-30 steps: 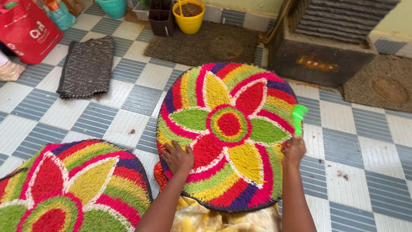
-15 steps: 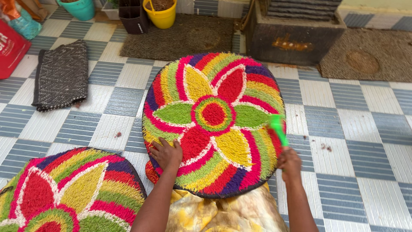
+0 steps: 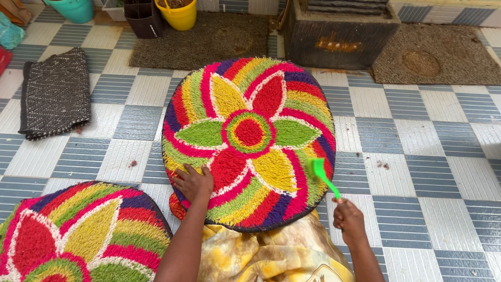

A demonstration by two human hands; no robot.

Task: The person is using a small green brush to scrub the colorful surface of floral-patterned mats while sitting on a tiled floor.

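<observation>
Round mat [image 3: 249, 133], shaggy, with a flower pattern in red, yellow, green, purple and white, lies on the blue-and-white checked tile floor [image 3: 417, 151], its near edge resting over the person's lap in yellow patterned cloth [image 3: 271, 256]. Left hand [image 3: 194, 184] lies palm-down on the mat's near-left rim, fingers slightly spread and pressed into the pile. Right hand [image 3: 348, 219] is closed around the handle of a bright green brush [image 3: 319, 172]; the brush head sits at the mat's right edge, over the green and yellow stripes.

A second mat [image 3: 78, 235] of the same pattern lies at the lower left, near the first but apart from it. A dark woven rug [image 3: 55, 94], folded, lies well to the left. At the far wall stand a yellow bucket [image 3: 179, 14] holding soil, a dark square pot [image 3: 143, 21] beside it and a teal pot [image 3: 75, 9]. A brown doormat [image 3: 209, 39] lies before them. A dark wooden box [image 3: 339, 36] bears an orange mark on its front; no wording is legible. Another brown doormat [image 3: 433, 55] lies to its right.
</observation>
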